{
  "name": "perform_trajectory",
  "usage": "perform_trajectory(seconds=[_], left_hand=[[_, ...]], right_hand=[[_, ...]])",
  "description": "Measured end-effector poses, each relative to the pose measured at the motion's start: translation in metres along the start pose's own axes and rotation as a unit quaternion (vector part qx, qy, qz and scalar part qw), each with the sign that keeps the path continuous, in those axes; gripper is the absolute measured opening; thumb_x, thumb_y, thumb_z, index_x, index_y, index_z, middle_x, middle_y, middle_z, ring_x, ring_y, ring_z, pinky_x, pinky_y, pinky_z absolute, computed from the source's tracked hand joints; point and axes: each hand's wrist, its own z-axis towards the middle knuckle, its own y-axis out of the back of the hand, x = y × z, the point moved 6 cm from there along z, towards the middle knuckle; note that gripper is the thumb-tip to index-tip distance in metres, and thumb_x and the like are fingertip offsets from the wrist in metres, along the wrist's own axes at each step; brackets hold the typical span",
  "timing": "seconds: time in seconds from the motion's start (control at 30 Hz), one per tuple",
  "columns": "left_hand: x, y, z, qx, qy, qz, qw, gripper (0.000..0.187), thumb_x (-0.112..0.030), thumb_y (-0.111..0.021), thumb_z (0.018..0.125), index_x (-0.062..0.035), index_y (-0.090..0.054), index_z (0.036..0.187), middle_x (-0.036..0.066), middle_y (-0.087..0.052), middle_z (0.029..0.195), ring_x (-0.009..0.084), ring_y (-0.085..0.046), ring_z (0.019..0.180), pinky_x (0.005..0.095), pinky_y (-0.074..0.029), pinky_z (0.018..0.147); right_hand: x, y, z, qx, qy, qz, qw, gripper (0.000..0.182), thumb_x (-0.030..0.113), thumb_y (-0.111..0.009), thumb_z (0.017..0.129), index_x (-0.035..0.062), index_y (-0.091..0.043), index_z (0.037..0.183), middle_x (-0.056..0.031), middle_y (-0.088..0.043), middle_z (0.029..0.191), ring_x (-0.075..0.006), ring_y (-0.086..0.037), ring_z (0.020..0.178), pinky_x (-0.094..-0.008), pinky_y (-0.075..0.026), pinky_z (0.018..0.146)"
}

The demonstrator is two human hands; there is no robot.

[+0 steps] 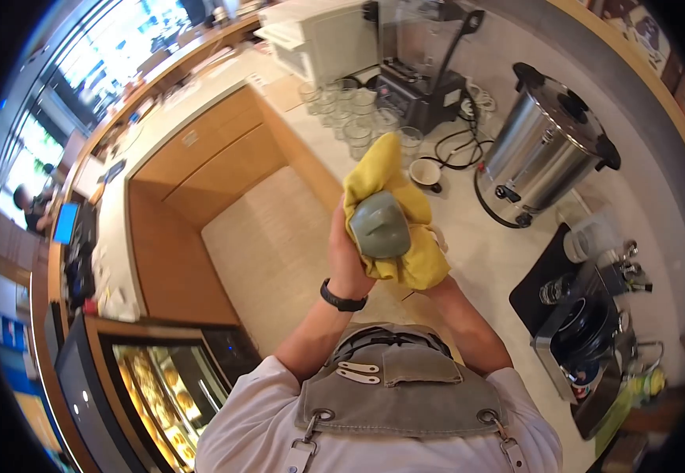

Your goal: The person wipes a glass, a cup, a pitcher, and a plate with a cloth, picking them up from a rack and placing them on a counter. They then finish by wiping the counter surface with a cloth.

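Observation:
A grey-green mug (380, 226) is held in front of my chest, its handle turned toward me, with a yellow cloth (423, 264) bunched around it. My left hand (347, 251) grips the mug's left side, partly through the cloth. On the other side, my right hand (440, 238) is closed on the cloth against the mug; most of its fingers are hidden under the folds. A small white cup (424, 173) stands on the counter just beyond the cloth.
Several clear glasses (358, 134) stand beyond my hands, near a blender (421, 87) with a loose black cord. A steel urn (543, 150) is at the right. Nearer, a metal tray (555, 370) holds dishes and utensils. A lit pastry case (165, 386) is at lower left.

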Motion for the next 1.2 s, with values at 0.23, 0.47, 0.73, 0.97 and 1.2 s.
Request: perform_trajectory(seconds=[0.23, 0.47, 0.73, 0.97, 1.2], left_hand=[[-0.053, 0.016, 0.047, 0.225, -0.277, 0.594, 0.722, 0.037, -0.021, -0.046, 0.105, 0.0082, -0.06, 0.123, 0.015, -0.065, 0.124, 0.0271, -0.062, 0.111, 0.0367, -0.046, 0.099], [-0.05, 0.051, 0.14, 0.156, 0.316, 0.086, 0.932, 0.039, -0.031, -0.044, 0.104, -0.0035, -0.06, 0.126, 0.009, -0.068, 0.11, 0.021, -0.066, 0.103, 0.0336, -0.053, 0.091], [-0.054, 0.039, 0.137, 0.207, 0.001, 0.379, 0.902, 0.041, -0.031, -0.042, 0.107, 0.0025, -0.063, 0.119, 0.006, -0.066, 0.109, 0.0136, -0.06, 0.1, 0.0297, -0.048, 0.091], [-0.016, 0.059, 0.196, 0.211, 0.314, 0.336, 0.863, 0.036, -0.029, -0.047, 0.103, -0.0011, -0.066, 0.117, 0.009, -0.07, 0.109, 0.0231, -0.067, 0.099, 0.0335, -0.051, 0.094], [0.022, 0.059, 0.149, 0.087, 0.324, 0.055, 0.94, 0.038, -0.035, -0.043, 0.106, -0.0064, -0.063, 0.118, 0.008, -0.069, 0.103, 0.02, -0.068, 0.088, 0.0338, -0.056, 0.082]], right_hand=[[0.001, -0.008, 0.025, -0.02, -0.111, 0.066, 0.991, 0.043, 0.019, -0.077, 0.086, 0.0067, -0.06, 0.124, -0.0123, -0.064, 0.118, -0.0299, -0.062, 0.107, -0.0413, -0.05, 0.091], [-0.073, -0.053, 0.047, -0.026, -0.041, -0.172, 0.984, 0.048, 0.022, -0.077, 0.083, 0.0074, -0.06, 0.126, -0.015, -0.064, 0.122, -0.0338, -0.063, 0.111, -0.0414, -0.051, 0.093], [-0.053, -0.032, 0.062, -0.06, -0.207, -0.154, 0.964, 0.046, 0.018, -0.078, 0.082, 0.0072, -0.061, 0.124, -0.0138, -0.065, 0.119, -0.0338, -0.062, 0.111, -0.0412, -0.05, 0.093], [-0.075, -0.056, 0.024, -0.157, -0.134, -0.271, 0.94, 0.05, 0.015, -0.077, 0.081, 0.0083, -0.06, 0.127, -0.0146, -0.064, 0.125, -0.0364, -0.062, 0.113, -0.0436, -0.051, 0.093], [-0.096, -0.04, -0.001, -0.226, -0.258, -0.149, 0.928, 0.043, 0.018, -0.077, 0.082, 0.0087, -0.064, 0.122, -0.0153, -0.067, 0.115, -0.0353, -0.065, 0.105, -0.0431, -0.053, 0.09]])
